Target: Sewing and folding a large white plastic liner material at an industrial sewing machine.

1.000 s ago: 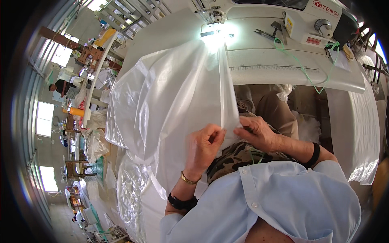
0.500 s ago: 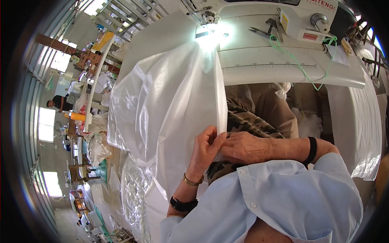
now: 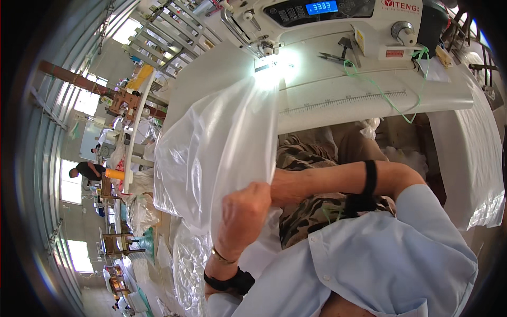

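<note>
Head view: compared with half a second ago, the left hand [image 3: 244, 214] has risen and rolled over, knuckles now toward the camera, and closed into a fist bunching the near edge of the clear plastic sheet [image 3: 222, 153]. The right hand [image 3: 282, 186] has slid further left behind that fist; only its wrist and forearm show, so I cannot tell whether its fingers are pinched or spread. The camera has also tilted up, bringing more of the sewing machine [image 3: 343, 21] into frame at 12 o'clock.

Judgement: the sheet's near end is being gathered and pulled taut toward the body, while its far end stays at the lit needle area [image 3: 269, 58].

Materials: the sheet is thin, translucent, glossy film, creased in long soft folds, hanging off the desk [image 3: 369, 100] edge at about 10 o'clock from the hands. The desk is smooth and white, with a printed ruler strip. Green thread [image 3: 393, 100] loops loosely across it. A black band [image 3: 369, 177] circles the right forearm, camouflage-patterned cloth [image 3: 303, 158] lying beneath.
</note>
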A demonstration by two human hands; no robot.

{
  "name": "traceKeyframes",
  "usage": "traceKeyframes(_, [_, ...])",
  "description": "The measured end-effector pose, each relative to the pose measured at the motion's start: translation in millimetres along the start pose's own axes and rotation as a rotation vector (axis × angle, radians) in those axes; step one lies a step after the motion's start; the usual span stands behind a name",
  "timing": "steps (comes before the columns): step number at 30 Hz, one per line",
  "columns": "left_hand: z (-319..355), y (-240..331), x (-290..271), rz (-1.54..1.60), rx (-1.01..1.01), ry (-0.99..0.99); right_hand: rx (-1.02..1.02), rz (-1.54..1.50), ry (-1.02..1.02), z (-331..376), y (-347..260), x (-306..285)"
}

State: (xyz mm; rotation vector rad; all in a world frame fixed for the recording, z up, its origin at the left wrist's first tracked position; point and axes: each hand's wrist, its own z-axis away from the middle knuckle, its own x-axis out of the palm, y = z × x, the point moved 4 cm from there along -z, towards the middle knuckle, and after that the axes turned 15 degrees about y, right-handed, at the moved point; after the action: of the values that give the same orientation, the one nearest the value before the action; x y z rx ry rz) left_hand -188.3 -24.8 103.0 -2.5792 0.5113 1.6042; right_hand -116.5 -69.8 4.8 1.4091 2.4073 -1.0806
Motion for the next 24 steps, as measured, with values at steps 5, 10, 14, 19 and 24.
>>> traceKeyframes(5, [6,-13,30,0.236,-0.105,-0.13,0.42,0.539,-0.328,34,27,-60])
traceKeyframes(10, [0,-23,59,0.482,-0.182,-0.255,0.058,0.647,0.179,35,41,-91])
traceKeyframes(14, [-33,-37,58,0.451,0.042,-0.429,-0.084,0.546,0.135,37,51,-90])
traceKeyframes(19, [-132,-74,94,0.173,0.122,0.145,-0.097,0.457,0.242,34,45,-87])
traceKeyframes(24, [-185,-100,159,-0.039,-0.203,-0.036,-0.054,0.43,0.182,38,48,-88])
